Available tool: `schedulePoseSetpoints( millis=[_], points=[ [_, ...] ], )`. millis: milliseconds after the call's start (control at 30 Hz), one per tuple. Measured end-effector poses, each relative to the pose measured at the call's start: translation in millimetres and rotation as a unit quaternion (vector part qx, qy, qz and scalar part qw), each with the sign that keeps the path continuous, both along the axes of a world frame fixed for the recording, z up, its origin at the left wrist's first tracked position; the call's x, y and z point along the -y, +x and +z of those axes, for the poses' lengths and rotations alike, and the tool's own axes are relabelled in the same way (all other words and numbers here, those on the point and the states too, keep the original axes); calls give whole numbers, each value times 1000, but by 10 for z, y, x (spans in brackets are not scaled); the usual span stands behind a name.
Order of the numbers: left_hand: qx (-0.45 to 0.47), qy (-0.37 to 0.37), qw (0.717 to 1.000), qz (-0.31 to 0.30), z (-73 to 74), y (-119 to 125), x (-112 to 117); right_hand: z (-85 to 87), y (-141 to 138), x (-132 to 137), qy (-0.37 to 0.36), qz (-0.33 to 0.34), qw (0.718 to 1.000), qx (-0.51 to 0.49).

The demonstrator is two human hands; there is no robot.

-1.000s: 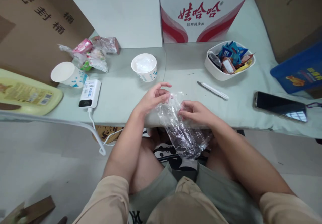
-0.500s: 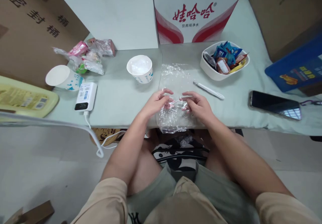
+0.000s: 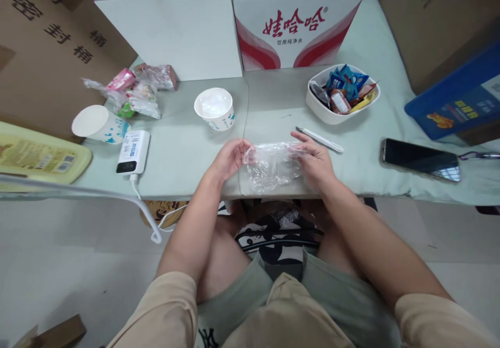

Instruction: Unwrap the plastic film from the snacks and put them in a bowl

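Note:
A clear, crinkled plastic bag (image 3: 269,168) is stretched between my two hands near the table's front edge. My left hand (image 3: 233,158) has its fingers curled on the bag's left end. At the other end my right hand (image 3: 314,160) pinches the film, with one finger extended. Beyond the hands stands a paper cup (image 3: 219,121) with clear crumpled plastic inside. A white pen-shaped cutter (image 3: 322,140) lies just past my right hand.
A white bowl (image 3: 328,114) of small wrapped packets stands back right, with a phone (image 3: 422,159) nearer. On the left are a second paper cup (image 3: 105,124), a power bank (image 3: 133,152) with a cable, wrapped snacks (image 3: 144,98) and a yellow bottle (image 3: 42,155). Boxes (image 3: 289,25) line the back.
The bag's far part no longer lies spread out on the table; it is now folded shorter between the hands. My hands have moved further apart.

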State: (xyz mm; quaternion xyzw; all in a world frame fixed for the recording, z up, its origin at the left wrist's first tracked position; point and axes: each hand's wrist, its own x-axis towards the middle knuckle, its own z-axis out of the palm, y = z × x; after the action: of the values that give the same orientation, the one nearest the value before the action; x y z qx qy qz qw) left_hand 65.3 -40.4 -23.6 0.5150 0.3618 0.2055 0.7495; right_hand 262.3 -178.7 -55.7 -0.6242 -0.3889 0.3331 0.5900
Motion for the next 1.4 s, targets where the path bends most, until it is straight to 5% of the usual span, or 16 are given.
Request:
schedulePoseSetpoints(
  millis=[200,367,467,700,867,1033,1267,1400],
  points=[
    [-17,133,991,-4,-56,-2,-11,-67,108,-15,-43,-50,996,62],
    [29,88,996,-13,-21,-29,18,-1,9,-16,-51,40,992,104],
    [56,50,997,-9,18,-52,34,40,-45,-22,-54,78,995,38],
    [20,-43,997,-67,4,24,120,127,-69,-78,-26,11,994,-107],
    [-19,45,999,-11,-61,109,161,142,-114,-66,-51,43,986,-152],
    [-49,142,988,-31,-81,95,140,192,-97,-23,-87,59,985,-139],
    [14,-17,999,-37,59,-45,51,252,-36,18,-46,121,953,-273],
    [51,9,996,-74,58,-48,3,198,16,19,-20,132,970,-203]
  ],
)
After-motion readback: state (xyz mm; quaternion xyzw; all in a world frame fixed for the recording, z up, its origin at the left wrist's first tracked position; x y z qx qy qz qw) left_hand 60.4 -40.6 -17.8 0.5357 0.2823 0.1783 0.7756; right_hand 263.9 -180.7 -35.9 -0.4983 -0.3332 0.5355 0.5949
